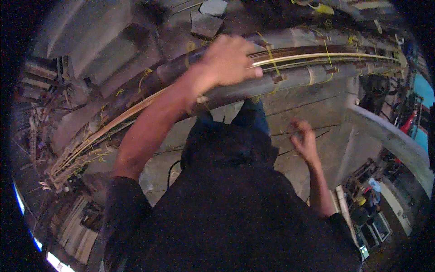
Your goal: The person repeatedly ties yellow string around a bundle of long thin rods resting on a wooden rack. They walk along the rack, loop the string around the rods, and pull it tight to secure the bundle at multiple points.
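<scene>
Right now your left hand [229, 61] lies on top of a long bundle of bamboo poles [290, 77] at about 12 o'clock in the view, palm down, with the fingers [249, 71] stretched toward 3 o'clock and resting flat along the bundle rather than curled around it, so they press on it more than they grip it. That bundle runs in a bent arc from about 8 o'clock, where its frayed, splintered ends [59, 170] fan out, up under your hand and on toward 2 o'clock. It is made of thick dark poles with thin pale split strips [317, 56] laid along the top, and yellow ties [271, 56] wrap it at several spots, one just beside your fingertips toward 3 o'clock. Your right hand [303, 138] hangs in the air at about 4 o'clock from the picture's middle, well apart from the bundle and below it, with its fingers loosely curled; it is blurred, so you cannot tell whether something small sits between them. Between your two arms your dark shirt [226, 195] fills the lower middle, and a blue trouser leg [256, 115] shows just under the bundle. Beneath all this is a grey concrete floor [308, 102]. At about 3 o'clock a pale concrete ledge [389, 136] curves down, and beyond it, at about 4 o'clock, far below, there are small boxes and clutter [374, 222]. At about 10 o'clock grey concrete steps [99, 50] rise.
</scene>
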The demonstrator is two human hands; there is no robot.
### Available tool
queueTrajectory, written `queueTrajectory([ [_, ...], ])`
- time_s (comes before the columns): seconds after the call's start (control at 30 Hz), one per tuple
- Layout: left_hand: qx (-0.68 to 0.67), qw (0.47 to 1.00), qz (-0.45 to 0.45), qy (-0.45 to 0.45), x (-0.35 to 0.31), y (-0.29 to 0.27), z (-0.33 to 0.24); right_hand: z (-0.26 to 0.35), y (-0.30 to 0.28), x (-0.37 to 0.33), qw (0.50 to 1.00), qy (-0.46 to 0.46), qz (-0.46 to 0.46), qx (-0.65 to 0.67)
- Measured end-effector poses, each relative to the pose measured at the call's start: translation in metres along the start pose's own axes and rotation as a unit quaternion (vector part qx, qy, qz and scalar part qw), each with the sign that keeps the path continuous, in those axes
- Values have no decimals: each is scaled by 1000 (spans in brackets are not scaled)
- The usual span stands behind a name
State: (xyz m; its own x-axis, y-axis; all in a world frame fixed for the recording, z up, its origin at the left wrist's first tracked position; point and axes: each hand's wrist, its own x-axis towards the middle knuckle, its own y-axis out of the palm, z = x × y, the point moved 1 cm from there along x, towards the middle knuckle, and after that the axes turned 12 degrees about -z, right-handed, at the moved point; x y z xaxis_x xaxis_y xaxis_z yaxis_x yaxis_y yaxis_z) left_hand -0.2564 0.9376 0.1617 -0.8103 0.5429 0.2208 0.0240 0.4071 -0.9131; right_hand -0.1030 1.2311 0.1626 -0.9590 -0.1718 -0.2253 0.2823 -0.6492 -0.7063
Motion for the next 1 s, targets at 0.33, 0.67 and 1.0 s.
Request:
queueTrajectory([
  [0.33, -97, 947, -176, -252, -107, -79, 60, 161, 143, 33, 980, 0, 114, 165],
  [0.67, -15, 926, -143, -348, -163, -19, 5, 349, 102, 209, 912, -350, 151, -152],
  [1.0, -2, 931, -212, -297, -155, -33, 0, 195, 125, 72, 914, -298, 191, 199],
])
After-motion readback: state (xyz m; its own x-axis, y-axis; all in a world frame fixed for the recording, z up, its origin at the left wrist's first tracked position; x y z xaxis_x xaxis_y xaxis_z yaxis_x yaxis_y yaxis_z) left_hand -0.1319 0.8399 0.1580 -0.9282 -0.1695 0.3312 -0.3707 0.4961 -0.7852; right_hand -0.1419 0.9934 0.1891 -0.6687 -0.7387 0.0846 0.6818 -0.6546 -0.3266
